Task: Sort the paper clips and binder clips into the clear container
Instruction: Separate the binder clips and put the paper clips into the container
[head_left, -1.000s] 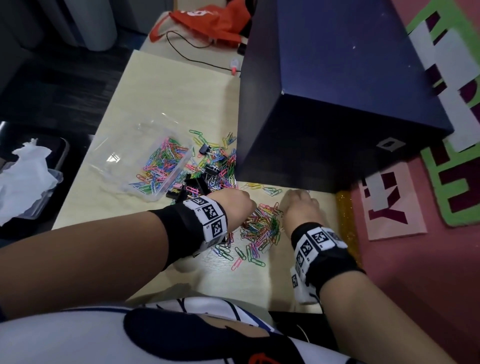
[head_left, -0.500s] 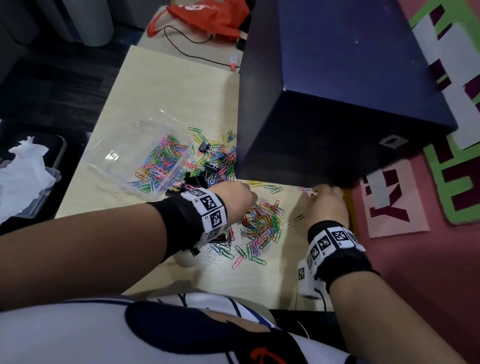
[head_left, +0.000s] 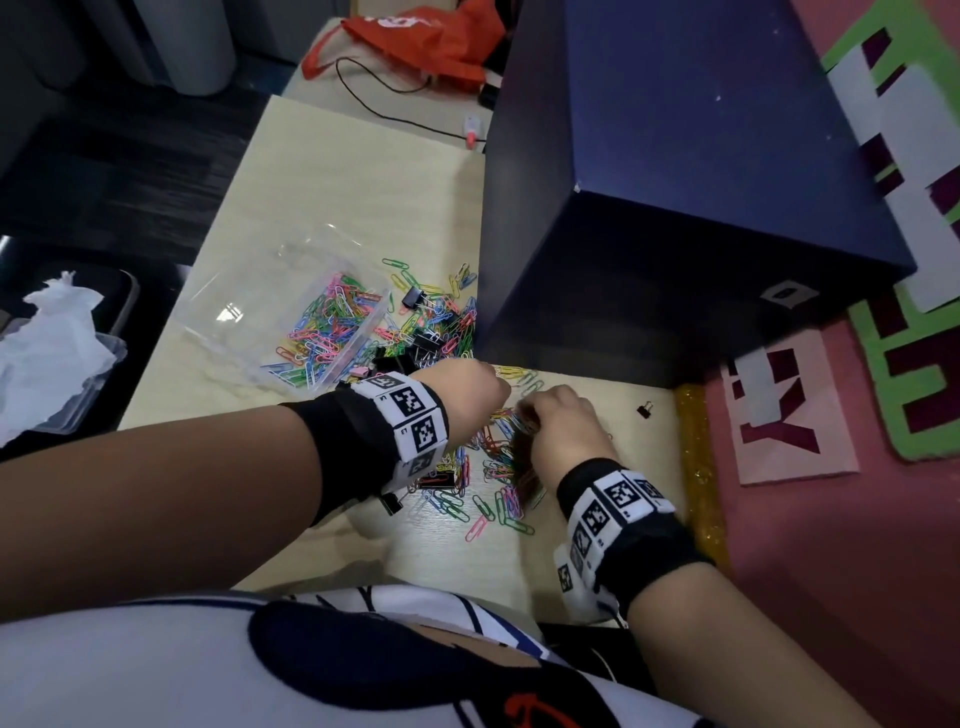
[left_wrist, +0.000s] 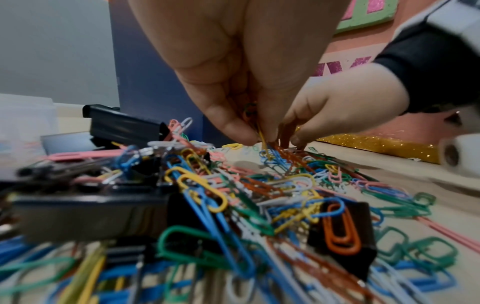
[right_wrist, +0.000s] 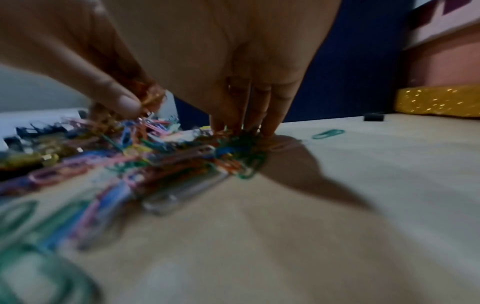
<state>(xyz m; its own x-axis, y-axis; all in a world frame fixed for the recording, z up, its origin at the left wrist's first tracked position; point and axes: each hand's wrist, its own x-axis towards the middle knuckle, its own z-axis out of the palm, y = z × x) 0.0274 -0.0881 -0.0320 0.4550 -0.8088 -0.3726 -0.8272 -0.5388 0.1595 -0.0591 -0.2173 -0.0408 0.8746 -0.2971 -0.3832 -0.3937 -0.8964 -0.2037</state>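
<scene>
A heap of coloured paper clips (head_left: 493, 467) mixed with black binder clips (head_left: 428, 340) lies on the pale table (head_left: 337, 171). To its left, the clear container (head_left: 228, 317) holds many paper clips. My left hand (head_left: 493, 387) is over the heap's far end. In the left wrist view, my left hand (left_wrist: 255, 135) pinches a few clips between thumb and fingers. My right hand (head_left: 535, 415) is right beside it. In the right wrist view, my right hand (right_wrist: 179, 117) bunches clips between its fingertips (right_wrist: 246, 121) and thumb. One small binder clip (head_left: 645, 410) lies alone to the right.
A big dark blue box (head_left: 675, 208) stands on the table just behind the heap. A gold glitter strip (head_left: 698, 467) lines the table's right edge. An orange bag (head_left: 426, 36) and a black cable (head_left: 395, 114) lie at the far end. A tissue (head_left: 47, 343) lies at the left.
My right hand has come back left from beside the box to the heap, next to my left hand. The small binder clip now lies uncovered on the right. The left hand has barely moved.
</scene>
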